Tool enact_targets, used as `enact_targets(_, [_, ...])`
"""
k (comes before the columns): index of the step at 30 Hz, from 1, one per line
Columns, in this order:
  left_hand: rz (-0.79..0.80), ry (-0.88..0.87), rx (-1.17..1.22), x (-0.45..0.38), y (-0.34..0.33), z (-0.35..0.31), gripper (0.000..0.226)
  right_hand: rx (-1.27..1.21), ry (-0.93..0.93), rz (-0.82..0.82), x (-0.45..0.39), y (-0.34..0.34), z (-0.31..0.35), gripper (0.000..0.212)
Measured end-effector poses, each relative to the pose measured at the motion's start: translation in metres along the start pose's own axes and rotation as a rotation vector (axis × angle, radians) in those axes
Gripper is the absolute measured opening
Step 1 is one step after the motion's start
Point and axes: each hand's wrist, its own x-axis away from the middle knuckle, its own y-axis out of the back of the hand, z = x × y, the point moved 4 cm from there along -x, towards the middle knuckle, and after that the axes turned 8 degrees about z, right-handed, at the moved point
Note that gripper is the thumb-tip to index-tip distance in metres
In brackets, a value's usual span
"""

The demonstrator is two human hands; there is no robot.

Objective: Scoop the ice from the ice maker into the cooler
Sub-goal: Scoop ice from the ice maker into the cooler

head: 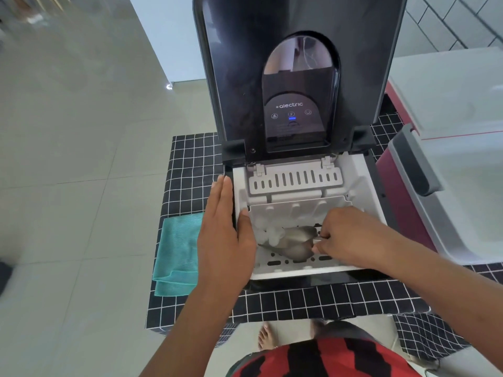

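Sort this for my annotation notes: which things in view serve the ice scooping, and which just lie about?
In use: ice maker, lid up; ice; scoop in right hand; left hand steadying the ice maker; open cooler.
Lying about: teal cloth; checked tablecloth.

Open black ice maker [299,77], ice [268,234] in white basket [294,268]; red cooler [402,202] beside.

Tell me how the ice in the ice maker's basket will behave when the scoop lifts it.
The white ice pieces look loose and separate, so they will probably slide or spill off the translucent grey scoop. They look wet-glossy, so likely slippery. The pile is small, so probably light.
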Motion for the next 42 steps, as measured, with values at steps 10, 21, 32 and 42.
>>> enact_targets(10, [0.003, -0.007, -0.018, 0.0, 0.0, 0.0, 0.058, 0.027, -0.012, -0.065, -0.024, -0.016, 0.008, 0.035])
enact_targets(21, [-0.02, -0.006, -0.02, 0.001, 0.002, -0.002, 0.058, 0.17, 0.128, -0.223, -0.017, -0.01, 0.013, 0.045])
enact_targets(32, [0.0, -0.017, -0.083, 0.0, 0.003, -0.006, 0.057, 0.353, 0.094, -0.295, -0.019, -0.006, 0.02, 0.037])
enact_targets(42, [0.005, -0.018, -0.071, 0.0, 0.003, -0.006, 0.055, 0.177, 0.113, -0.386, -0.006, 0.002, 0.012, 0.018])
